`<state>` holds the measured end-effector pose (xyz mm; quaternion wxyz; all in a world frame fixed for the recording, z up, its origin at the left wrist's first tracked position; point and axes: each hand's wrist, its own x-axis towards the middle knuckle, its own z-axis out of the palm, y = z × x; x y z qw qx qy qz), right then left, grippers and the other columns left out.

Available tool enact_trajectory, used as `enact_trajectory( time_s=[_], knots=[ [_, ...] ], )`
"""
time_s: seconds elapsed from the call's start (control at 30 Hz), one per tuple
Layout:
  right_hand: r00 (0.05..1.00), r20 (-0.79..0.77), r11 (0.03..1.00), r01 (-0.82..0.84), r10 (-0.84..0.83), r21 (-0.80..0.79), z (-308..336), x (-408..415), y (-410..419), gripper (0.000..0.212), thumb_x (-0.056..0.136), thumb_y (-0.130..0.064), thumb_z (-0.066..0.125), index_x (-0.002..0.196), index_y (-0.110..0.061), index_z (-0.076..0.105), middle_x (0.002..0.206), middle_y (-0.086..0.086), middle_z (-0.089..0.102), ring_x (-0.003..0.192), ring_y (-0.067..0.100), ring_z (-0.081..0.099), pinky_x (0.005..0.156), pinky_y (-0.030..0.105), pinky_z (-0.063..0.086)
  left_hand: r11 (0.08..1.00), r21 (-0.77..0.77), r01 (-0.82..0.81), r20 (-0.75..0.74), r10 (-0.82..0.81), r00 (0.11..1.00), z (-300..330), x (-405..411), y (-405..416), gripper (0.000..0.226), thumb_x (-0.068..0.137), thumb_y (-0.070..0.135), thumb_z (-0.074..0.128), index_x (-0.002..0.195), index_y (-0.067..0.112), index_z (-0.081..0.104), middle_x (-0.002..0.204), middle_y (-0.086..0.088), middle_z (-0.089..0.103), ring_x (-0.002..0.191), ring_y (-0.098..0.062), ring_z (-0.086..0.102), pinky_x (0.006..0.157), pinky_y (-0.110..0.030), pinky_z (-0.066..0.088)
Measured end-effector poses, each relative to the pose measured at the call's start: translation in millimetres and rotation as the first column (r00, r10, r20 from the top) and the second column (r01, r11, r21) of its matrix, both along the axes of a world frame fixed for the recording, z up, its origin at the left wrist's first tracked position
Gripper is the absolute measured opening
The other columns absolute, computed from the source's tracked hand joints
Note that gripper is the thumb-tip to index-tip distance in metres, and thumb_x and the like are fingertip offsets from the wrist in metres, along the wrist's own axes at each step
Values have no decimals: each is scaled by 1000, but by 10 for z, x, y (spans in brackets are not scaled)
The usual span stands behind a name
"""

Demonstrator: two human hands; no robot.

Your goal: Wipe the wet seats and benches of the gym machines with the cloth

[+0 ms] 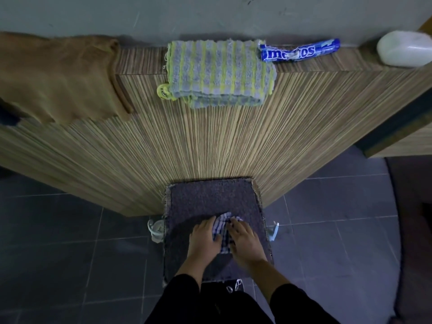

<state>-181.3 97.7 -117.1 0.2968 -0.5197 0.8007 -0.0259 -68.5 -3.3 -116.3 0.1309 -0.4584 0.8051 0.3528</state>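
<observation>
On a grey carpeted seat [210,197] below a wood-grain panel [210,141], a checked cloth [223,232] is pressed flat between the left hand [203,236] and right hand [244,238], fingers extended.

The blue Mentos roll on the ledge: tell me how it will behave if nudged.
The blue Mentos roll is cylindrical, so it would probably roll. It looks small and likely light. One end lies against the striped grey-and-yellow folded towel, which may block it.
</observation>
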Motion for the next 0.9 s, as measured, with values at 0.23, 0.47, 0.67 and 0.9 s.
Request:
enact_trajectory(
  time_s=[0.23,0.47,0.67,0.9],
  knots=[
    [1000,-16,1000,-5,5,-16,-35,6,24,57,95,-20,46,149,-20,27,157,-2,18,145,24,15,114,42,21,983,163,-89,-104,107,989,109,-114,-102,18,94,22,56,108,17,47,97,-5,54,78,-24,53,64,-32,39],
    [999,-54,1000,7,-7,-4,-75,56,19,55,92,-22,48,145,-15,37,154,5,29,141,31,28,112,50,25,917,-375,132,17,-136,991,151,118,-169,41,95,29,50,135,28,39,134,-3,36,117,-25,44,92,-38,39],
    [998,-53,997,-22,26,68,18,62,-24,56,96,-22,45,148,-15,28,157,3,18,143,29,20,114,47,23,905,-203,373,175,-341,924,143,151,-19,50,98,42,46,143,23,35,148,1,32,132,-23,37,101,-41,37],
    [996,-90,1000,14,-14,3,820,6,-286,52,97,-20,40,147,-13,26,148,7,31,135,26,34,106,39,33,929,-302,214,83,-198,977,919,-52,-66,50,99,27,45,146,19,32,147,-1,39,129,-23,43,100,-38,41]
  ],
)
